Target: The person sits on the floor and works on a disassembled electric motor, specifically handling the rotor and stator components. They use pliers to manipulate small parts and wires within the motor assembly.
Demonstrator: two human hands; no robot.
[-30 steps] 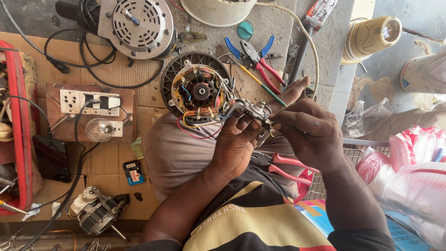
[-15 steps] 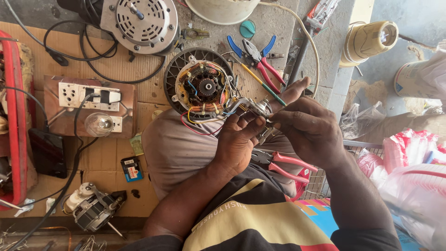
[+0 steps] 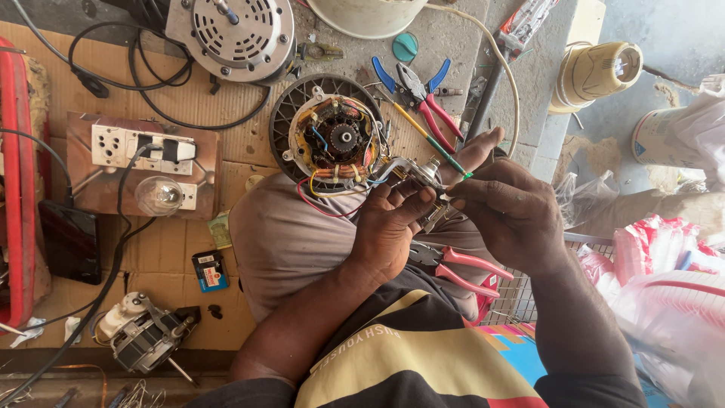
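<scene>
My left hand and my right hand meet over my knee and both pinch a small metal switch part. Coloured wires run from that part to an opened fan motor with copper windings, which rests on my knee just beyond the hands. A yellow and green screwdriver lies past my fingertips. Red-handled pliers rest on my lap under the right wrist.
On the cardboard mat lie a wooden switch board with a bulb, a silver motor housing, blue and red pliers and a small motor. A red case stands at left; plastic bags at right.
Both hands stay closed on the small part by the motor, fingers shifting only slightly. The view has drifted a little, so the objects sit lower and further right in the frame.
</scene>
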